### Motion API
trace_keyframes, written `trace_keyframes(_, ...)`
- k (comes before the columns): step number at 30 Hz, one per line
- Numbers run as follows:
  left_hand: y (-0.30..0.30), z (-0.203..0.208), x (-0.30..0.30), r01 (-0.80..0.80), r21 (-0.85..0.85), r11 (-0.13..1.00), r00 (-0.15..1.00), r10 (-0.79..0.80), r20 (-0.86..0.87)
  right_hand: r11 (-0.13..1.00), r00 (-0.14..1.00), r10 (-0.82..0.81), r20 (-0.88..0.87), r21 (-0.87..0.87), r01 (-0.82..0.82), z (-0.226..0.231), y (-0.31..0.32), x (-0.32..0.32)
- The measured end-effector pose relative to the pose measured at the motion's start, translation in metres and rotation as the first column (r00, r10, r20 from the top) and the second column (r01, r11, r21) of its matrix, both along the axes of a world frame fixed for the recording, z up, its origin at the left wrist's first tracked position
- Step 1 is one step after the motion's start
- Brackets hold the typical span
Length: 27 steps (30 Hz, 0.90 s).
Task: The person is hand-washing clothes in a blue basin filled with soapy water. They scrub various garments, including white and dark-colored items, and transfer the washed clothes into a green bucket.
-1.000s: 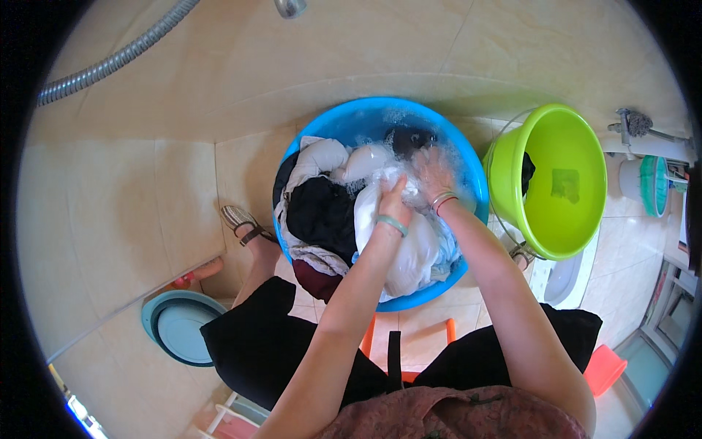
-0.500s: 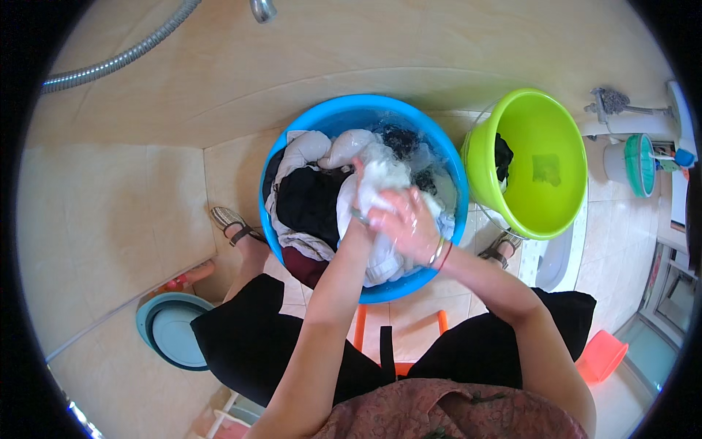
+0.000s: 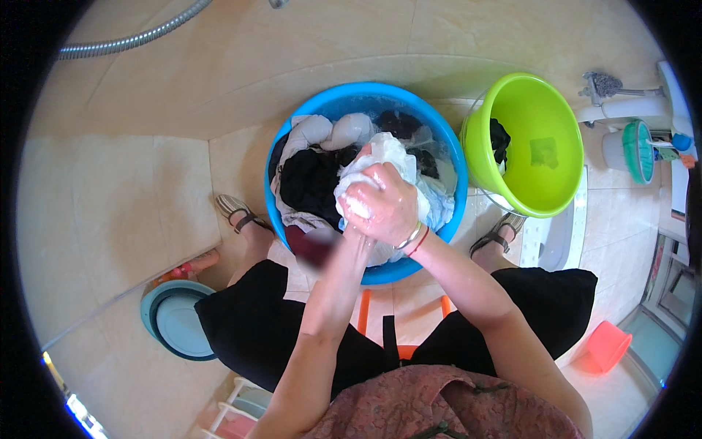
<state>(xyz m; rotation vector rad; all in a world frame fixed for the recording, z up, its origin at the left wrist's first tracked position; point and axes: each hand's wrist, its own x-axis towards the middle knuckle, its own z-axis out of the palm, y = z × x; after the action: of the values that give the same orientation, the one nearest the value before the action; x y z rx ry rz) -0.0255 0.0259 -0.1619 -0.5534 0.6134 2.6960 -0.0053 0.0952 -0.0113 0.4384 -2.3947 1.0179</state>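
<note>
From where I stand, inside the left rim of the blue tub [image 3: 364,89] lies a puffy pale garment [image 3: 314,130] in fat rolls, then a limp, matte black garment [image 3: 307,179], with a smooth maroon cloth [image 3: 311,245] at the near-left edge. Over the tub's middle, the left hand [image 3: 363,151], mostly covered, and the right hand [image 3: 393,207] are clenched together round a wet, crumpled white cloth [image 3: 393,150], slick with suds. Rightward, a thin, wrinkled light-blue cloth [image 3: 439,212] sits against the rim. Beyond stands a glossy green plastic bucket [image 3: 545,192], a black cloth [image 3: 499,140] at its left wall. The job looks partway: one piece in hand, most heaped in the tub; which are finished, I can't tell.
</note>
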Motion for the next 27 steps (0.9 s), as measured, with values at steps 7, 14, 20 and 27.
trace_keyframes(7, 0.011, 0.076, 0.01, 0.013, -0.384, 0.923, 0.999, -0.026, -0.03, 0.887, 0.867, -0.225, 0.445, -0.276, 0.371, -0.079, 0.043, -0.025)
trace_keyframes(14, 0.019, 0.089, 0.015, -0.068, -0.71, 0.701, 0.969, -0.122, -0.214, 0.904, 0.513, 0.276, 0.813, -0.401, 0.148, -0.097, 0.14, -0.044)
trace_keyframes(20, 0.044, 0.156, 0.03, -0.609, -0.778, 0.155, 0.468, -0.722, -0.51, 0.891, 0.23, 0.448, 0.864, -0.408, -0.2, 0.033, 0.139, -0.078)
trace_keyframes(27, 0.05, 0.151, 0.027, -0.43, -0.89, 0.152, 0.394, -0.855, -0.337, 0.865, 0.325, 0.5, 0.803, -0.478, -0.152, 0.031, 0.137, -0.075)
